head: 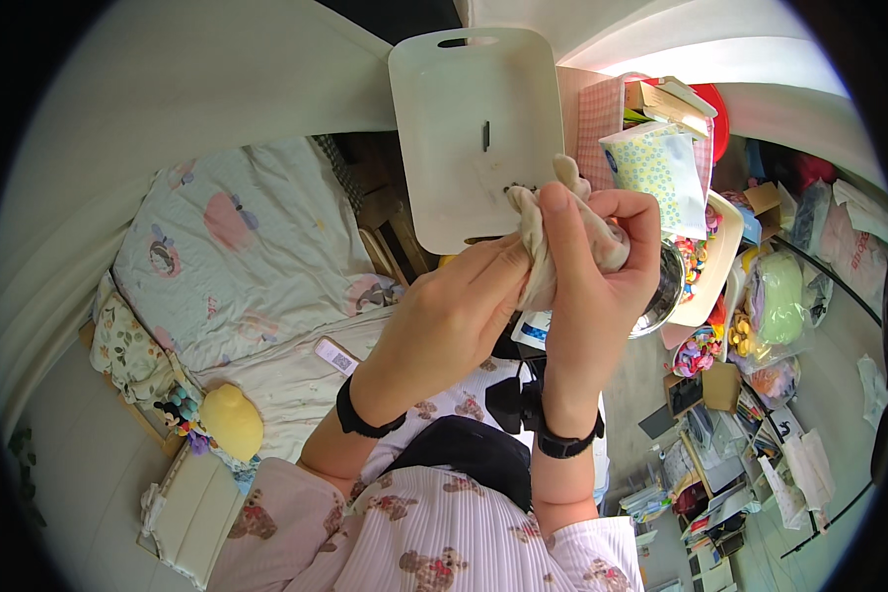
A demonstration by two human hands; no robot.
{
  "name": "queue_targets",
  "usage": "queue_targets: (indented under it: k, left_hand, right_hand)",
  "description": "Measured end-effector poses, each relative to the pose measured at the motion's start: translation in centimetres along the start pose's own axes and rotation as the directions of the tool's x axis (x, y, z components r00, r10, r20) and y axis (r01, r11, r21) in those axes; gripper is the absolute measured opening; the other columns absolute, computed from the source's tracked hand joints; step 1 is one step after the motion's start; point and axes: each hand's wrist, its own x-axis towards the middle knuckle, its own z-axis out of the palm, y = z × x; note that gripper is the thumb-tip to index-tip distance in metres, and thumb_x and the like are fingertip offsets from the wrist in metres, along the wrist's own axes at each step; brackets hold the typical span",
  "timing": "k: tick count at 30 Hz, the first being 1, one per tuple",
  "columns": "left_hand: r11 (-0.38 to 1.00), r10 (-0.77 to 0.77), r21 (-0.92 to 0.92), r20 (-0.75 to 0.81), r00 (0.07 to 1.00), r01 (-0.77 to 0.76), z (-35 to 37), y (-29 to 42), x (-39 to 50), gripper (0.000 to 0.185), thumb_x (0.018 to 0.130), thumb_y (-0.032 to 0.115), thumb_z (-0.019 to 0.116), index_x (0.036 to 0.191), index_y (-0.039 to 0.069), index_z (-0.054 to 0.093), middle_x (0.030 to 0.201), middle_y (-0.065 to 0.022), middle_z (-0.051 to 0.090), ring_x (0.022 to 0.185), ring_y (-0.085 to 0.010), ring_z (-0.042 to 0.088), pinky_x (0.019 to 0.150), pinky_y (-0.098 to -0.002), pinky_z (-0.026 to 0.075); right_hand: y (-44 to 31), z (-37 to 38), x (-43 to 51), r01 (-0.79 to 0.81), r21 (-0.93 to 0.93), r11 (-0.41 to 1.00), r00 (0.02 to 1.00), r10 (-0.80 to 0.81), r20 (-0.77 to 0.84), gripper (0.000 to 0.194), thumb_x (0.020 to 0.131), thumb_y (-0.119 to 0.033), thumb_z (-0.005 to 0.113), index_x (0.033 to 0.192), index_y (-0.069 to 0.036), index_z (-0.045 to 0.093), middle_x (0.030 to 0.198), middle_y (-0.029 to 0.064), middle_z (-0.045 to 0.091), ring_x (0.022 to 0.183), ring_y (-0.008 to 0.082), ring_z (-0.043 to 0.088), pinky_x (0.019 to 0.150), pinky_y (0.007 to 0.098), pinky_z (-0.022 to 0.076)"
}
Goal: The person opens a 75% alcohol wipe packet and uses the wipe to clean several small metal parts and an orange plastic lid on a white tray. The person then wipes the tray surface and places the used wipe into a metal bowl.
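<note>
A crumpled off-white cloth is bunched between my two hands, above the near right corner of a white plastic tray. My right hand pinches it between the thumb and curled fingers. My left hand presses its fingers against the cloth's left side. Whether something is wrapped inside the folds cannot be seen. A small dark bar lies in the tray. Several tiny dark bits sit near the cloth, partly hidden by it. Both wrists wear black bands.
To the right stand a pink checked box with a tissue pack, a shiny metal bowl and a cream bin of colourful small pieces. On the left is a bed with a phone and a yellow plush toy.
</note>
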Motion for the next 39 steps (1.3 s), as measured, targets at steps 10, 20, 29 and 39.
queue_targets:
  k: [10, 20, 29, 39]
  left_hand:
    - [0.847, -0.300, -0.457, 0.012, 0.954, 0.272, -2.4, -0.5, -0.3, 0.013, 0.101, 0.013, 0.054, 0.101, -0.001, 0.057, 0.080, -0.0017, 0.054, 0.072, -0.0062, 0.047, 0.066, -0.0191, 0.039]
    - [0.818, -0.358, -0.527, -0.152, 0.921, 0.231, 0.9, -1.3, -0.1, 0.037, 0.093, 0.022, 0.068, 0.116, 0.004, 0.045, 0.102, -0.0052, 0.053, 0.084, -0.0105, 0.049, 0.076, -0.0248, 0.043]
    - [0.993, -0.011, 0.114, -0.224, 0.974, 0.038, 2.1, -0.6, -0.3, 0.021, 0.086, 0.021, 0.070, 0.104, 0.013, 0.062, 0.122, -0.0113, 0.053, 0.109, -0.0227, 0.042, 0.089, -0.0374, 0.033]
    - [0.935, -0.239, -0.257, 0.047, 0.970, 0.243, 5.2, -1.8, 0.4, 0.019, 0.076, 0.008, 0.078, 0.088, 0.006, 0.063, 0.084, -0.0056, 0.057, 0.075, -0.0199, 0.058, 0.066, -0.0314, 0.045]
  right_hand:
    - [1.6, -1.9, 3.1, -0.436, 0.418, 0.797, 0.899, 0.401, 0.173, 0.015, 0.096, -0.020, 0.059, 0.091, -0.007, 0.055, 0.092, 0.0000, 0.060, 0.085, 0.0069, 0.057, 0.074, 0.0224, 0.0468]
    - [0.9, -0.3, -1.8, -0.559, 0.433, 0.707, 0.817, 0.379, 0.435, 0.015, 0.103, -0.024, 0.049, 0.104, -0.009, 0.050, 0.099, -0.0013, 0.057, 0.088, 0.0040, 0.055, 0.072, 0.0206, 0.0469]
    - [1.9, -3.5, -3.6, -0.574, 0.217, 0.790, 0.740, 0.387, 0.551, 0.018, 0.098, -0.022, 0.055, 0.108, -0.008, 0.050, 0.102, -0.0012, 0.055, 0.094, 0.0065, 0.055, 0.079, 0.0218, 0.0453]
    - [2.9, -11.0, -5.6, -0.479, -0.348, 0.806, 0.541, 0.583, 0.606, 0.016, 0.091, -0.017, 0.061, 0.091, -0.003, 0.053, 0.084, 0.0003, 0.054, 0.081, 0.0093, 0.047, 0.074, 0.0243, 0.0407]
